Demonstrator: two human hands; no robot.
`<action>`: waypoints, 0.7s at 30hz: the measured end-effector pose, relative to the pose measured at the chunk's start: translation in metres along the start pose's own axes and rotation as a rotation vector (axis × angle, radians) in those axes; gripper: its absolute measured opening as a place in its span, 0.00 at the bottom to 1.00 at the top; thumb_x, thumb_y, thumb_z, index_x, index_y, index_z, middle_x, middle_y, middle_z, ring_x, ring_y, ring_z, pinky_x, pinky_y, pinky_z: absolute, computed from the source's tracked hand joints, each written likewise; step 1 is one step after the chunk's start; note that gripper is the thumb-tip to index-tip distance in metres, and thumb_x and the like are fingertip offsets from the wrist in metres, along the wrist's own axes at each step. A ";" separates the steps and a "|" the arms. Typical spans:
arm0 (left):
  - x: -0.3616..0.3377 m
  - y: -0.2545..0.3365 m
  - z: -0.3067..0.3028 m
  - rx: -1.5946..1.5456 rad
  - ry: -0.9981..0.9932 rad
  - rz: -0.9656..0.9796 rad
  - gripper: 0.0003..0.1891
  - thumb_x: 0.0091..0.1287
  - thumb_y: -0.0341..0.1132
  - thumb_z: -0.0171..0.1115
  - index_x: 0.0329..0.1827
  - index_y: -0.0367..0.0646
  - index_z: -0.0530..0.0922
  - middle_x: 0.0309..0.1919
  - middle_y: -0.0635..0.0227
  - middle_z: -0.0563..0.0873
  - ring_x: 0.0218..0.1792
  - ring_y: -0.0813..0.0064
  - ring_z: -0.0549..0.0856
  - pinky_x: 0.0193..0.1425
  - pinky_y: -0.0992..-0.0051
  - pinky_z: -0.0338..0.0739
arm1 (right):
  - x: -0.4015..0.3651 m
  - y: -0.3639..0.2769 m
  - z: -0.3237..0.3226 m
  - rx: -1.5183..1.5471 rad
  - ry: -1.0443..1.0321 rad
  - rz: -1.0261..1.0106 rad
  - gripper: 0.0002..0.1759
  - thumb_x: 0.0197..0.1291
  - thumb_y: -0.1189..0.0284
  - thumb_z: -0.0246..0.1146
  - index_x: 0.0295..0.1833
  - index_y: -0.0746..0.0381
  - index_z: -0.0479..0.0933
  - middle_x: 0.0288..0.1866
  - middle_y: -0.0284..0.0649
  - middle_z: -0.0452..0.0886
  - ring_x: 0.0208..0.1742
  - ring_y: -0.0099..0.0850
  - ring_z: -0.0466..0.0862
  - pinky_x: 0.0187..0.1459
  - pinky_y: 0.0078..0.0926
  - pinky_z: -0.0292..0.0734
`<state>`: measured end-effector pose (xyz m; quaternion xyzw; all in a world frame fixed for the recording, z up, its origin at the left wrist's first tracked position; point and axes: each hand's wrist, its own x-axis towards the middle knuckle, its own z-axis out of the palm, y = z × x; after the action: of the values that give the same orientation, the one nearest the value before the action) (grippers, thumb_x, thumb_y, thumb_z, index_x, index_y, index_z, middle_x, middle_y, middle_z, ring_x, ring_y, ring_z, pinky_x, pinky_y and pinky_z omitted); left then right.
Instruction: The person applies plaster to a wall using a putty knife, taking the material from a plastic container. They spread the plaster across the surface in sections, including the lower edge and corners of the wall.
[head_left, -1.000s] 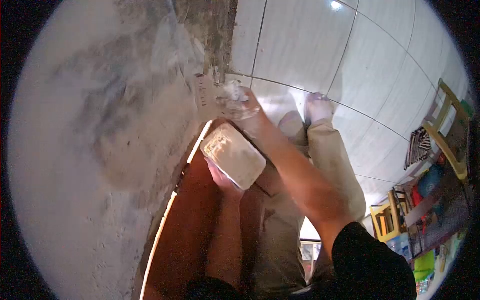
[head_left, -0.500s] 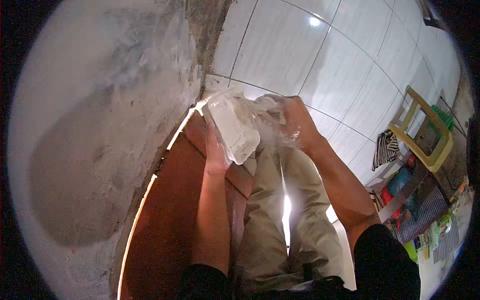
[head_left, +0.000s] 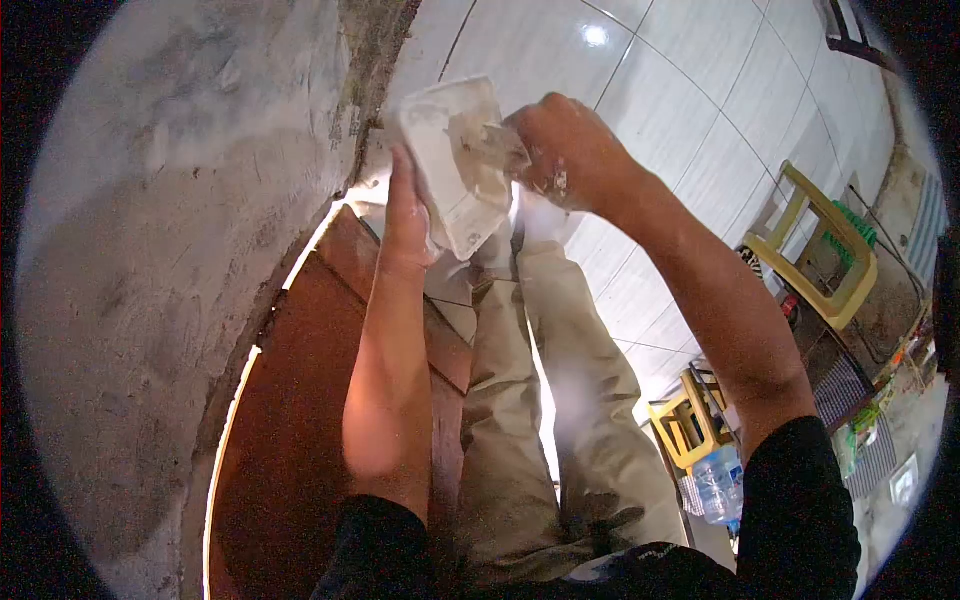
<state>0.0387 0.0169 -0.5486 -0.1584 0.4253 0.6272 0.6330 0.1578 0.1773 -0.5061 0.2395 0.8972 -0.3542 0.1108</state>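
Note:
My left hand [head_left: 406,218] is wrapped around the side of a white rectangular plastic tub [head_left: 432,160], its thumb along the outer wall. The tub is tilted, and whitish paste is smeared on its inside. My right hand [head_left: 570,150] is closed at the tub's right rim, with white smears on the fingers. It grips a paste-coated putty knife [head_left: 495,148], whose blade reaches into the tub; the handle is hidden in the fist.
A rough grey plastered wall [head_left: 170,270] rises at left, beside a reddish-brown door panel [head_left: 290,430]. White tiles [head_left: 520,50] lie beyond. At right are a yellow plastic stool frame [head_left: 855,290], another yellow stool [head_left: 685,430] and a clear water bottle [head_left: 717,485].
Both hands and the tub have moved up and farther from my body. The right hand, blurred before, now shows clearly with the putty knife in the tub. The camera view has shifted.

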 end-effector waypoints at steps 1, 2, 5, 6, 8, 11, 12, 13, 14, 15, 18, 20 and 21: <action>0.000 0.002 0.004 -0.004 -0.001 0.004 0.36 0.65 0.63 0.43 0.62 0.40 0.64 0.53 0.61 0.76 0.55 0.66 0.76 0.58 0.63 0.73 | -0.002 0.001 0.006 -0.005 -0.001 -0.004 0.14 0.44 0.66 0.65 0.35 0.63 0.76 0.32 0.52 0.78 0.38 0.49 0.80 0.41 0.41 0.77; -0.001 0.005 0.008 -0.025 0.019 0.065 0.36 0.65 0.63 0.42 0.63 0.40 0.64 0.54 0.61 0.76 0.55 0.67 0.76 0.59 0.64 0.72 | -0.006 0.001 0.013 0.015 -0.073 -0.016 0.15 0.44 0.65 0.66 0.35 0.63 0.76 0.31 0.52 0.78 0.38 0.49 0.80 0.41 0.42 0.76; 0.004 0.005 -0.009 0.102 0.003 0.129 0.36 0.65 0.64 0.41 0.65 0.43 0.61 0.58 0.62 0.73 0.58 0.64 0.73 0.62 0.62 0.69 | -0.019 -0.003 0.015 0.150 -0.009 0.014 0.16 0.43 0.64 0.67 0.30 0.68 0.77 0.32 0.49 0.78 0.38 0.45 0.76 0.42 0.39 0.71; 0.006 0.001 -0.020 0.251 -0.030 0.122 0.36 0.65 0.64 0.39 0.67 0.46 0.59 0.61 0.62 0.70 0.61 0.61 0.71 0.64 0.59 0.66 | -0.019 0.003 0.019 0.207 -0.093 0.031 0.17 0.43 0.64 0.68 0.32 0.68 0.78 0.34 0.49 0.77 0.38 0.45 0.76 0.42 0.38 0.71; 0.000 -0.001 -0.021 0.199 -0.011 0.123 0.36 0.65 0.64 0.39 0.67 0.46 0.59 0.62 0.63 0.69 0.61 0.61 0.70 0.64 0.59 0.66 | -0.021 0.002 0.018 0.261 -0.173 0.053 0.19 0.43 0.63 0.69 0.34 0.67 0.78 0.36 0.48 0.77 0.38 0.44 0.76 0.43 0.37 0.71; -0.005 -0.006 -0.019 0.128 0.054 0.153 0.37 0.65 0.64 0.41 0.67 0.44 0.59 0.62 0.63 0.69 0.61 0.65 0.70 0.64 0.64 0.64 | -0.034 -0.014 0.015 0.433 -0.191 0.185 0.19 0.45 0.63 0.70 0.38 0.66 0.79 0.39 0.47 0.76 0.39 0.41 0.77 0.45 0.34 0.72; -0.007 -0.009 -0.018 0.106 0.097 0.189 0.37 0.64 0.64 0.44 0.66 0.42 0.60 0.62 0.63 0.69 0.61 0.68 0.70 0.65 0.68 0.63 | -0.036 -0.020 0.011 0.545 -0.193 0.229 0.19 0.46 0.64 0.70 0.39 0.66 0.78 0.38 0.47 0.76 0.40 0.39 0.77 0.46 0.34 0.72; -0.010 -0.009 -0.015 0.104 0.093 0.186 0.37 0.64 0.64 0.44 0.66 0.42 0.60 0.62 0.63 0.69 0.61 0.68 0.70 0.65 0.68 0.63 | -0.037 -0.025 0.008 0.655 -0.193 0.274 0.20 0.46 0.64 0.70 0.40 0.67 0.78 0.38 0.46 0.76 0.40 0.37 0.77 0.48 0.33 0.72; -0.014 -0.008 -0.011 0.080 0.124 0.176 0.38 0.64 0.64 0.44 0.66 0.43 0.60 0.62 0.64 0.69 0.61 0.68 0.70 0.65 0.67 0.63 | -0.037 -0.028 0.006 0.799 -0.246 0.400 0.20 0.47 0.65 0.70 0.41 0.69 0.77 0.36 0.43 0.79 0.41 0.32 0.78 0.50 0.31 0.72; -0.014 -0.008 -0.007 0.058 0.151 0.164 0.38 0.64 0.64 0.44 0.66 0.43 0.60 0.63 0.64 0.68 0.61 0.68 0.69 0.65 0.66 0.63 | -0.042 -0.021 0.022 0.795 -0.236 0.409 0.20 0.47 0.65 0.70 0.41 0.69 0.77 0.36 0.43 0.79 0.41 0.32 0.78 0.50 0.31 0.72; -0.009 -0.004 -0.017 -0.020 0.096 0.196 0.39 0.62 0.66 0.45 0.66 0.46 0.60 0.62 0.64 0.69 0.62 0.66 0.69 0.65 0.64 0.65 | -0.055 0.003 0.087 1.278 -0.112 0.278 0.14 0.52 0.63 0.66 0.34 0.66 0.79 0.28 0.41 0.81 0.30 0.28 0.80 0.33 0.24 0.76; -0.008 0.000 -0.008 -0.093 0.060 0.234 0.39 0.61 0.67 0.45 0.67 0.47 0.60 0.62 0.65 0.69 0.62 0.65 0.69 0.65 0.64 0.65 | -0.063 -0.012 0.090 1.171 -0.076 0.238 0.13 0.53 0.65 0.65 0.35 0.66 0.79 0.28 0.40 0.82 0.29 0.27 0.80 0.33 0.24 0.76; -0.007 -0.001 -0.006 -0.062 0.079 0.222 0.39 0.61 0.67 0.45 0.67 0.47 0.60 0.62 0.65 0.68 0.62 0.65 0.69 0.65 0.63 0.65 | -0.069 -0.020 0.090 1.069 -0.058 0.195 0.13 0.54 0.66 0.65 0.37 0.66 0.78 0.29 0.39 0.82 0.29 0.26 0.80 0.33 0.23 0.76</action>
<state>0.0381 0.0080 -0.5476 -0.1543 0.4453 0.6996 0.5371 0.2096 0.0780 -0.5341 0.3345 0.5623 -0.7556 0.0307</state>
